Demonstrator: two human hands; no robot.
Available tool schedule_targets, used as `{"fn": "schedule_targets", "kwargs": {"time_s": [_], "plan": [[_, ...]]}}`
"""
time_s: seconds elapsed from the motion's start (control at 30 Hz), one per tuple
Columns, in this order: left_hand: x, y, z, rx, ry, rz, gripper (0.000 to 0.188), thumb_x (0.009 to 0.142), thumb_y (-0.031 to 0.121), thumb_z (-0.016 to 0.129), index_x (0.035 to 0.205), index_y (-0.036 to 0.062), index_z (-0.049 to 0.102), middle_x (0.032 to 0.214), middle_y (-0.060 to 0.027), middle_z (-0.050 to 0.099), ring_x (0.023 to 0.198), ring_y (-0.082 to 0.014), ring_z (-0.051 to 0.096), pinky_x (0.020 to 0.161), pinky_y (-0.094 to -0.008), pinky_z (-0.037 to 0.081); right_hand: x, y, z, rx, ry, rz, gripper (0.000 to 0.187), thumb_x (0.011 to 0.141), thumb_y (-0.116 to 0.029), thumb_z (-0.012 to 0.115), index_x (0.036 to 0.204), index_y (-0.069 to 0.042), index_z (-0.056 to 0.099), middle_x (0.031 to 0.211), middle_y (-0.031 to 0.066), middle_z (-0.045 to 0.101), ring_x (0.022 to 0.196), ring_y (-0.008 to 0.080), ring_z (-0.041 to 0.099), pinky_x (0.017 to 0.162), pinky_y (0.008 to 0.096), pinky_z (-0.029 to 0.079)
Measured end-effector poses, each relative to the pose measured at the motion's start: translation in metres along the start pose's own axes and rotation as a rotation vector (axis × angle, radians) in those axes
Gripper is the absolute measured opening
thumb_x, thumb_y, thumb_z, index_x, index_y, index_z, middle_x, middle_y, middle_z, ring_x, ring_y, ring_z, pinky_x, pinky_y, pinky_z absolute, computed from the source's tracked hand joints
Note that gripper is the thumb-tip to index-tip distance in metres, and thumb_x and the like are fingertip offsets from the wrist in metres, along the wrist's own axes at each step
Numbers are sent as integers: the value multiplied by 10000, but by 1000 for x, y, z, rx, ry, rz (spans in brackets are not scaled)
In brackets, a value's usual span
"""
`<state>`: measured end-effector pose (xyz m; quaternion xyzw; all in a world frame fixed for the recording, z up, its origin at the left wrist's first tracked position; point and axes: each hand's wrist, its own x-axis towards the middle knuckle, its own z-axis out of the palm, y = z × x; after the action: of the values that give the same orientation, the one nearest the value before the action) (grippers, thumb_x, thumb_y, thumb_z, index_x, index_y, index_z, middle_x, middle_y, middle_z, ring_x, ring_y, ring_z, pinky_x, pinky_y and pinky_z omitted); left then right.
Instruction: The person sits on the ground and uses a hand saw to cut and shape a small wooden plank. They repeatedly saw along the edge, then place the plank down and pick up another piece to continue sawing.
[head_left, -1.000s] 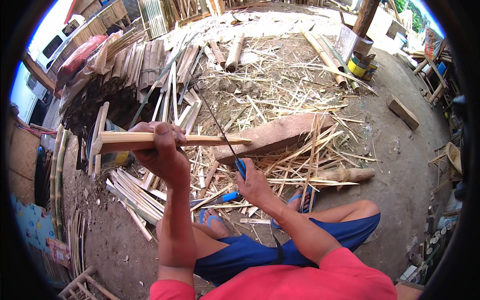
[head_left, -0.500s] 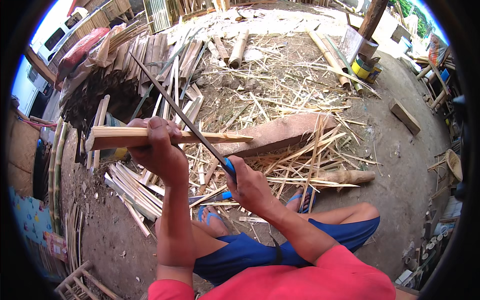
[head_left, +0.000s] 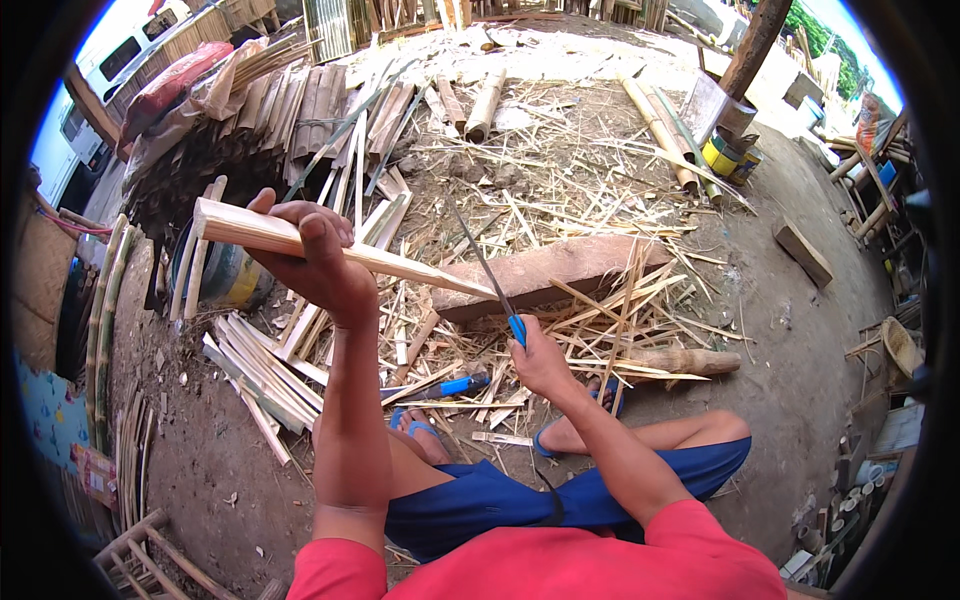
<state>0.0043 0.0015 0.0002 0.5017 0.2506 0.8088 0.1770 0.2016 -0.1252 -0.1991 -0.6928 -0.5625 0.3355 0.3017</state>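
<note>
My left hand (head_left: 325,258) grips a pale split wooden stake (head_left: 380,260) near its thick, squared end. Its thin tapered tip reaches to the right, over a thick wooden block (head_left: 570,265) on the ground. In my right hand (head_left: 543,358) is a long-bladed knife (head_left: 483,257), held by its blue handle. The dark blade points up and away, crossing close to the stake's tip; whether they touch, I cannot tell. Another blue-handled tool (head_left: 460,386) lies on the ground between my forearms, near my feet.
Shavings and thin strips (head_left: 520,190) litter the ground around the block. Split strips (head_left: 265,370) lie in a bundle at the left, beside a bucket (head_left: 240,278). A short bamboo length (head_left: 690,360) is right of my feet. Stacked slats (head_left: 315,105) stand farther back.
My right hand and the knife have moved right and slightly down, from across the stake's middle to its tip. The stake's tip now tilts lower, and my left fingers have loosened somewhat.
</note>
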Motion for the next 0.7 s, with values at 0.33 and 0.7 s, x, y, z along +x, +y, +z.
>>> {"fn": "schedule_targets", "kwargs": {"time_s": [0.33, 0.7], "plan": [[-16, 9, 22, -55, 30, -68, 574, 875, 224, 626, 1299, -7, 315, 682, -33, 480, 525, -87, 429, 526, -233, 364, -12, -64, -27, -127, -78, -89, 350, 940, -175, 576, 1233, -51, 432, 790, 285, 655, 769, 494, 645, 684, 576, 498], [-10, 6, 8, -11, 79, -65, 517, 900, 199, 560, 1306, -9, 318, 646, -30, 461, 503, -100, 396, 531, -248, 372, 26, 40, 14, -306, -81, 105, 361, 913, -230, 595, 1190, -53, 448, 845, 283, 683, 824, 500, 666, 737, 588, 520]]}}
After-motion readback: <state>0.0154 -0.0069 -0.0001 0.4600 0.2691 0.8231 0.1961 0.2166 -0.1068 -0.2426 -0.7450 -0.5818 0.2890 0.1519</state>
